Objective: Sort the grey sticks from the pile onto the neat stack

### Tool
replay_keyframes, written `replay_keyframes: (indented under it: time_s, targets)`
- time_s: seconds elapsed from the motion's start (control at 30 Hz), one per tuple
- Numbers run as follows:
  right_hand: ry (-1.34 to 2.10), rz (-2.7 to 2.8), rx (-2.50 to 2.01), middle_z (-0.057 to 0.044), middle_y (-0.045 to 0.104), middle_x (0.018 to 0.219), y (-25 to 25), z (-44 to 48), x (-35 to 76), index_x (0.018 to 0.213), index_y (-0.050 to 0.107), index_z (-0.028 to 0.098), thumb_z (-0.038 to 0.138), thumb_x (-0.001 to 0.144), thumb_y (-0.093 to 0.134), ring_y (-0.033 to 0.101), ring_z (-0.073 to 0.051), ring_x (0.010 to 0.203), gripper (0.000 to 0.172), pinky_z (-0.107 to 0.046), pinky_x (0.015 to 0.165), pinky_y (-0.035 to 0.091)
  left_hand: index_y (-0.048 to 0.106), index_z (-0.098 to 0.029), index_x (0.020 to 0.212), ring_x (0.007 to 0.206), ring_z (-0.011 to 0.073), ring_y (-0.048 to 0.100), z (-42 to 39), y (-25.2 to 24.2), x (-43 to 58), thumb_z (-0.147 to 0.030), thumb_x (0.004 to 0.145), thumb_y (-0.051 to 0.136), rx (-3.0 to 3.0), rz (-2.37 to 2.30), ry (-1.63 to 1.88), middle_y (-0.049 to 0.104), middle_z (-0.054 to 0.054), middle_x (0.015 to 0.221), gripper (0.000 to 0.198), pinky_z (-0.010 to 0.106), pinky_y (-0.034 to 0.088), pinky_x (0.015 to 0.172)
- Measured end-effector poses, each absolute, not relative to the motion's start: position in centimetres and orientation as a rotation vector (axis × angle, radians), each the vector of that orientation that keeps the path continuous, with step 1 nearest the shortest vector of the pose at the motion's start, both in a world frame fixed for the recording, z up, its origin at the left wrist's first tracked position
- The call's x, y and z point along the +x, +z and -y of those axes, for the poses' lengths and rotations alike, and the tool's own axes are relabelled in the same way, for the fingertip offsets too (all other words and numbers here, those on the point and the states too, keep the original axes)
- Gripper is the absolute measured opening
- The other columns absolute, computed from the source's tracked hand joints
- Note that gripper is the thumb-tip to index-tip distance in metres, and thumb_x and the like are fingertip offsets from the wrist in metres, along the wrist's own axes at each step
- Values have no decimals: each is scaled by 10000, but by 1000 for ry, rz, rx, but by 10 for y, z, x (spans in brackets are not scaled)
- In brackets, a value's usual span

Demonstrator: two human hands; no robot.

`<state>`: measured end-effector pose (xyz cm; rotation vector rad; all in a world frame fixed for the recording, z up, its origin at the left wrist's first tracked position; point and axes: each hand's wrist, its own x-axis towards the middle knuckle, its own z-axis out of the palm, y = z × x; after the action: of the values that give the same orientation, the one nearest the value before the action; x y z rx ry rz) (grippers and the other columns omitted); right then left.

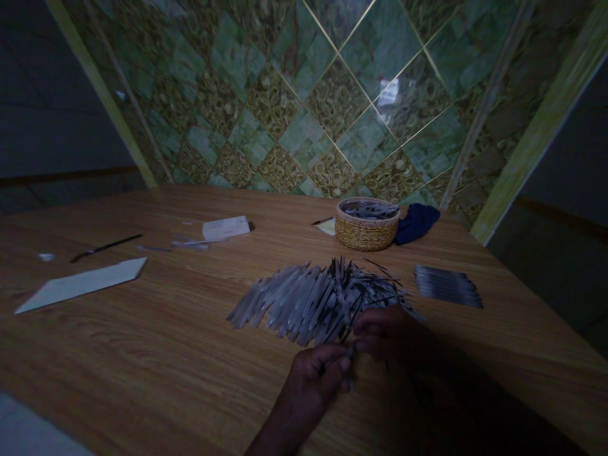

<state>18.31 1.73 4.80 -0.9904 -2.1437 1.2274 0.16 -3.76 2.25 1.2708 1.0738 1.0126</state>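
A small, slim piece (350,350), too dim to identify, sits at the fingertips just in front of the near edge of the pile (294,301) of slim pale and dark strips. The left hand (316,377) has a narrow grip, thumb and fingers pinched on that piece, which lies at their very tips. The right hand (392,329) meets it from the other side, its fingers bent close to the piece and over the pile's near right part; shadow hides its grip, so I cannot tell whether it also holds the piece.

Right of the pile, a neat row of slim strips (448,286) lies side by side. Behind the pile stands a round woven basket (367,233) filled with slim things, with a dark blue cloth (418,223) against it. Behind and left of the pile lies a white box (225,228) beside some loose strips (190,244); farther left of the pile are a long dark stick (107,247) and a pale flat piece (83,284). All rest on the wooden tabletop (190,367).
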Motion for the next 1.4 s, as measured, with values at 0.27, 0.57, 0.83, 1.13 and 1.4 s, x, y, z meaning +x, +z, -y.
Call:
replay_keyframes:
  time_s: [0.27, 0.57, 0.83, 1.13, 1.4]
  targets:
    - [1064, 2148, -1001, 51, 503, 453, 39, -16, 175, 650, 570, 156, 286, 766, 537, 487, -74, 415, 177, -160, 419, 339, 707, -133, 717, 545, 124, 494, 36, 20, -1, -376, 788, 548, 1494, -1097, 993, 574, 9, 550, 298, 223, 363, 539]
    - [997, 2093, -1088, 59, 482, 451, 38, -14, 171, 604, 528, 165, 243, 759, 528, 454, -63, 414, 173, -155, 404, 301, 689, -199, 823, 665, 153, 562, 36, 17, -3, -266, 818, 537, 1799, -1189, 1044, 633, 17, 710, 167, 216, 417, 619]
    - [1035, 2001, -1056, 58, 473, 433, 43, -18, 175, 581, 507, 174, 284, 778, 499, 435, -66, 397, 226, -162, 395, 303, 643, -189, 879, 700, 161, 570, 33, 21, -5, -284, 854, 469, 1832, -1150, 991, 618, 27, 748, 199, 227, 435, 634]
    - [877, 2074, -1048, 57, 468, 416, 52, -16, 177, 546, 496, 171, 259, 750, 527, 420, -63, 402, 224, -169, 407, 272, 639, -183, 796, 639, 169, 562, 36, 30, -4, -206, 829, 462, 2326, -1316, 884, 607, 63, 714, 181, 258, 437, 577]
    - [847, 2053, -1077, 57, 462, 419, 61, -12, 177, 547, 504, 175, 270, 759, 511, 422, -69, 417, 233, -177, 420, 279, 594, -188, 662, 562, 168, 563, 38, 39, -4, -189, 752, 523, 2524, -1541, 887, 592, 46, 641, 114, 248, 419, 492]
